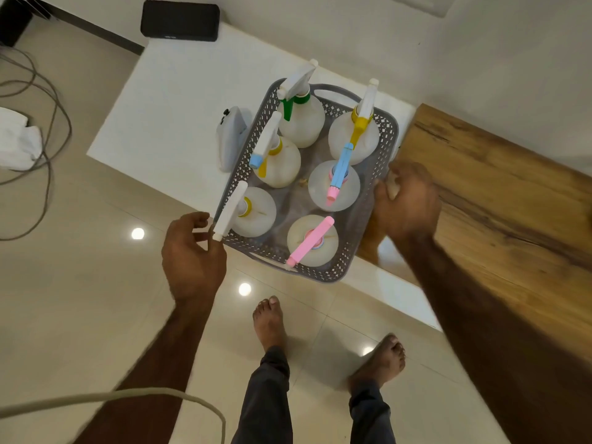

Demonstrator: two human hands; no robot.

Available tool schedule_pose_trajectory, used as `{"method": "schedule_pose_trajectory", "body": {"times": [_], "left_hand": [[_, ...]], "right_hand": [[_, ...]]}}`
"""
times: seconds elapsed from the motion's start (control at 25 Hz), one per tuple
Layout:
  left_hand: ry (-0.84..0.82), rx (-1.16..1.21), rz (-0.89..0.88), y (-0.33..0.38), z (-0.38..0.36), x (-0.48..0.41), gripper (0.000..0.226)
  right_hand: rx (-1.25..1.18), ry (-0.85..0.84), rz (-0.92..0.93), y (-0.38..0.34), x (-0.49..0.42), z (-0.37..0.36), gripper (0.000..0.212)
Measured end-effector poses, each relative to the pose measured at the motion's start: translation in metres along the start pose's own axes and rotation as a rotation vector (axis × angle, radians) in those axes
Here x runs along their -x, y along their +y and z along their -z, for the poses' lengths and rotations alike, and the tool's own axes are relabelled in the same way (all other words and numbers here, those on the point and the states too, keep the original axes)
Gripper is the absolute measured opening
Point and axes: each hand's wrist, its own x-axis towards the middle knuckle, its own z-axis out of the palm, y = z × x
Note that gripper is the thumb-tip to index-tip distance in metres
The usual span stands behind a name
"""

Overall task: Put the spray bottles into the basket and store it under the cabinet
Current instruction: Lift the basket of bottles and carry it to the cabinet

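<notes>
Spray bottles point(301, 121), six in all, are stood upright in a grey perforated basket point(389, 129), arranged in two rows of three. Their trigger heads are seen in white, blue and pink, with green, yellow and pink collars. The basket is set on a white table point(179, 100), at the table's near edge, with its near corner overhanging that edge slightly. A white object point(231, 137) is laid on the table just beside the basket's left wall.

The basket's left side is approached by the left hand point(192, 254), whose fingers are curled loosely and partly open next to the white nozzle of the nearest left bottle; whether the rim is actually touched cannot be told. The right wall of the basket is met by the right hand point(408, 200), its fingers bent at the rim; the picture is blurred there, so a firm hold cannot be confirmed.

A wooden panel point(499, 200) lies to the right of the basket. Glossy floor tiles point(80, 299), two bare feet and loose cables are seen below.
</notes>
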Motion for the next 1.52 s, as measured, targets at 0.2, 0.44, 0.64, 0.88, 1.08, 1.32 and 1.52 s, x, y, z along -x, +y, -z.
{"method": "schedule_pose_trajectory", "body": {"times": [0.2, 0.44, 0.64, 0.88, 1.08, 1.32, 1.52], "left_hand": [[-0.145, -0.043, 0.155, -0.002, -0.007, -0.016, 0.029], [-0.172, 0.335, 0.538, -0.008, -0.025, 0.012, 0.019], [-0.192, 0.507, 0.77, 0.009, -0.039, 0.028, 0.015], [-0.318, 0.58, 0.866, 0.023, -0.045, 0.033, 0.011], [-0.252, 0.505, 0.75, 0.025, -0.046, 0.038, 0.012], [-0.212, 0.478, 0.648, 0.04, -0.032, 0.031, 0.027], [-0.224, 0.476, 0.626, 0.039, -0.02, 0.042, 0.02]], "right_hand": [[0.034, -0.051, -0.084, 0.0, -0.07, -0.002, 0.045], [0.183, -0.244, 0.051, -0.02, -0.127, -0.001, 0.044], [0.245, -0.345, 0.062, -0.034, -0.153, -0.008, 0.033], [0.322, -0.359, 0.165, -0.036, -0.16, -0.009, 0.027], [0.336, -0.343, 0.286, -0.029, -0.16, -0.004, 0.028], [0.298, -0.319, 0.235, -0.026, -0.158, 0.02, 0.027], [0.252, -0.3, 0.217, -0.021, -0.139, 0.035, 0.026]]}}
